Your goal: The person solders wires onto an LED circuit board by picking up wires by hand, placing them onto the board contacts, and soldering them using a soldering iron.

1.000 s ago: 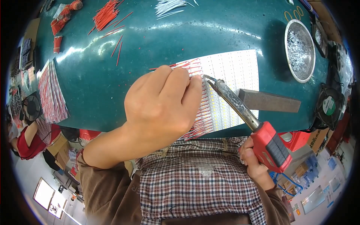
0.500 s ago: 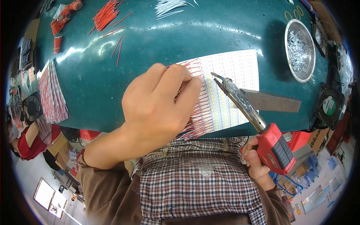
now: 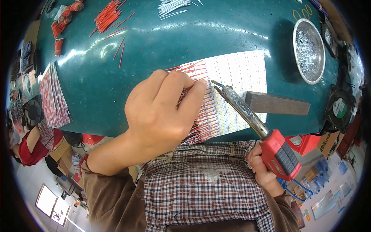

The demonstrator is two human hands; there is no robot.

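My left hand (image 3: 158, 108) is closed, thumb and index fingertips pinched low over a white circuit board panel (image 3: 241, 71); what they hold, if anything, is hidden. Rows of small yellow components run across the panel. Red and white wires (image 3: 203, 123) are attached along its left part, and some stick out beyond my knuckles. In my right hand (image 3: 262, 170) is a red-handled soldering gun (image 3: 247, 116), gripped at the handle. Its metal tip points up and left, just right of my left fingertips, close over the panel.
A dark rectangular bar (image 3: 278, 103) rests on the panel's right edge. Farther right are a metal bowl (image 3: 309, 52) of silvery bits and a fan (image 3: 340, 108). Loose red wires (image 3: 108, 17) and white wires (image 3: 174, 7) lie at the back; a wired bundle (image 3: 54, 96) lies left.
The soldering gun has moved a little left and its tip slightly down, closer to my left fingertips. My left hand has shifted only slightly.
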